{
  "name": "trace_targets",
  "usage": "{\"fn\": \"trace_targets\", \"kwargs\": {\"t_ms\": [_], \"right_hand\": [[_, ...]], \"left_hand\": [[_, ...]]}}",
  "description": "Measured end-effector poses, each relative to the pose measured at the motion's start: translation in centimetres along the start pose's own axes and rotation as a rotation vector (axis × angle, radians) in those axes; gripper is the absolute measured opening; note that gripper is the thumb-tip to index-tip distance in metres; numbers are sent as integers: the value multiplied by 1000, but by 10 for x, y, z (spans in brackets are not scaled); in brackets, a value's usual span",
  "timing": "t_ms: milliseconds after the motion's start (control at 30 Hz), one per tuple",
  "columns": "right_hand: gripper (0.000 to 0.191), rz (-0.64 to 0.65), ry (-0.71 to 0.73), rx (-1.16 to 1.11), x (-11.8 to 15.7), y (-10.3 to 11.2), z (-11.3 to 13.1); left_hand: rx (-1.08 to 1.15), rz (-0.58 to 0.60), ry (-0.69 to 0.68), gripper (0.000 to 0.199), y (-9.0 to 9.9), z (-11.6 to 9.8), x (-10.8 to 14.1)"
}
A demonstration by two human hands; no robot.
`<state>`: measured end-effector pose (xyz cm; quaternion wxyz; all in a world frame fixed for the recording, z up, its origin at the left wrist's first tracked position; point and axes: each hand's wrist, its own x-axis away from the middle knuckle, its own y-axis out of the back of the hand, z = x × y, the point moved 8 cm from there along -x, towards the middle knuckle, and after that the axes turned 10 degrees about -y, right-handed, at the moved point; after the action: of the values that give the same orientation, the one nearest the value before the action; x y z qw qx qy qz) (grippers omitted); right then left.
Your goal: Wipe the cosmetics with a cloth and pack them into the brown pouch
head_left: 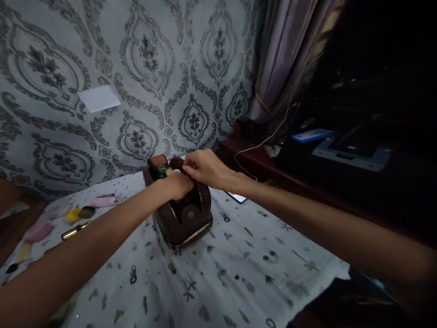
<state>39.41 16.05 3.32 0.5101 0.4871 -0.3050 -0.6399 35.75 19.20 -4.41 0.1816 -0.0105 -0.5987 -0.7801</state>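
Brown bag (186, 230) sits on patterned cloth (252, 259) beneath both hands, its rim pinched in the right grip (205, 168), the left grip (179, 184) inside (fingers hidden; open or closed, I cannot tell).

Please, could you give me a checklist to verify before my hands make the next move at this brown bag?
1. Brown bag unzipped on top: ok.
2. Bag resting on the patterned cloth: ok.
3. Left hand in the opening: ok.
4. Left fingers' grip: cannot tell, hidden inside.
5. Right hand at the bag's edge: ok.
6. Cloth free of loose items: not ok, gold tube lies left.
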Motion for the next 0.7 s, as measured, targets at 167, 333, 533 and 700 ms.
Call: {"fn": "trace_targets", "kwargs": {"t_ms": [167, 333, 533, 700], "right_hand": [[21, 115, 112, 53, 15, -13, 11], [22, 324, 284, 288, 18, -35, 35], [28, 696, 325, 536, 14, -83, 46], [22, 830, 322, 588, 4, -113, 50]], "left_hand": [[-39, 95, 109, 30, 23, 28, 42], [80, -259, 255, 29, 46, 41, 96], [483, -1000, 499, 31, 55, 45, 180], [735, -1068, 690, 29, 4, 30, 222]]}}
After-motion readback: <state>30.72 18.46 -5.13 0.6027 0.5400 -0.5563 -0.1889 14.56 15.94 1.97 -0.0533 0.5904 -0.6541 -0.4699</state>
